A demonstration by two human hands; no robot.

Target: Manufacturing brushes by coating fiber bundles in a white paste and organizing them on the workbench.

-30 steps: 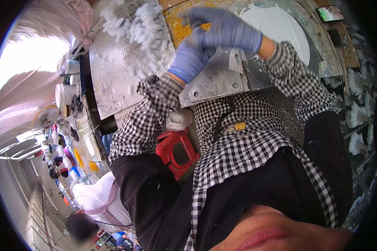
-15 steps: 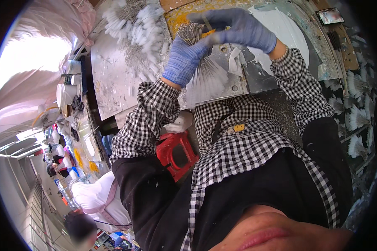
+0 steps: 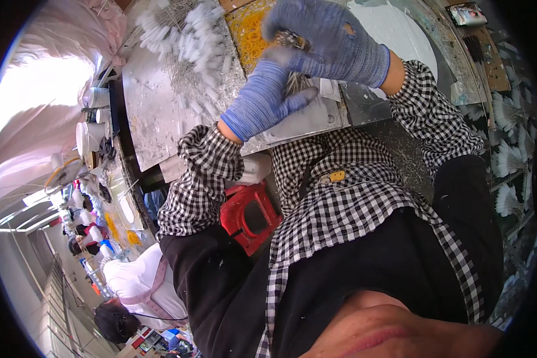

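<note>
A person in a black top and a black-and-white checked apron looks down over their own lap. To the left of the lap stand a red plastic stool and a white container. Just beyond the lap runs the near edge of a scuffed grey surface; both forearms reach over it, elbows apart.

Past that edge, the left hand, in a blue knitted glove, wraps around a bundle of thin wires, its thumb stretched out to the right. The right hand, gloved alike and slightly blurred, curls over the bundle's top; how firmly it grips, I cannot tell.

Grey panel shows between the left hand and the surface's left edge. Farther up, a pile of white-tipped wires lies left of the hands, beside yellow rubber bands. A broad white patch of paste spreads just right of the right hand. Beyond the paste, near the far right corner, lies a phone.
</note>
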